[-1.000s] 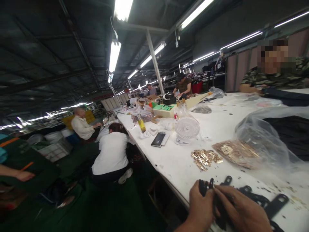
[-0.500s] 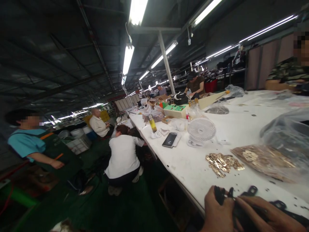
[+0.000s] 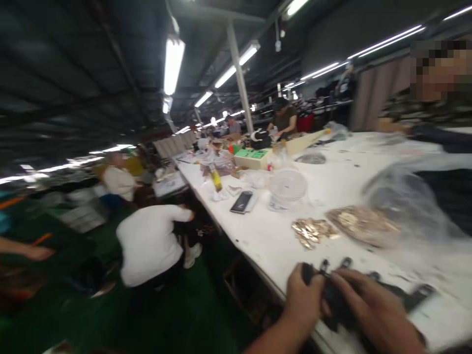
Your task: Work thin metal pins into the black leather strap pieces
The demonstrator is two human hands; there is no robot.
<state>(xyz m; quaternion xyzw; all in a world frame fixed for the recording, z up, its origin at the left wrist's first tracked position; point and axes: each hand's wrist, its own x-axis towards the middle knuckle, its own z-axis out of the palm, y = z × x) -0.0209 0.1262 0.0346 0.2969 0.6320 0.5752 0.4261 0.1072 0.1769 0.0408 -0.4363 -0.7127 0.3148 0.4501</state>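
Both my hands meet at the near edge of the long white table (image 3: 332, 191). My left hand (image 3: 304, 302) is closed around a bunch of black strap pieces (image 3: 332, 295). My right hand (image 3: 368, 309) lies over the same black pieces, fingers curled on them. More black strap pieces (image 3: 416, 297) lie on the table to the right of my hands. Just beyond my hands sits a loose heap of small gold metal parts (image 3: 313, 231). A clear bag of the same gold parts (image 3: 363, 223) lies to its right. The picture is blurred by motion.
A small white fan (image 3: 287, 189), a dark phone (image 3: 241, 201) and a yellow bottle (image 3: 216, 179) stand farther along the table. A large clear plastic bag (image 3: 409, 201) holds dark material at right. A person in white (image 3: 149, 243) crouches on the green floor at left; others sit around.
The view has swung back to the left and down and is now blurred. The crouching person in white appears nearer. My hands stay closed on the black strap pieces.
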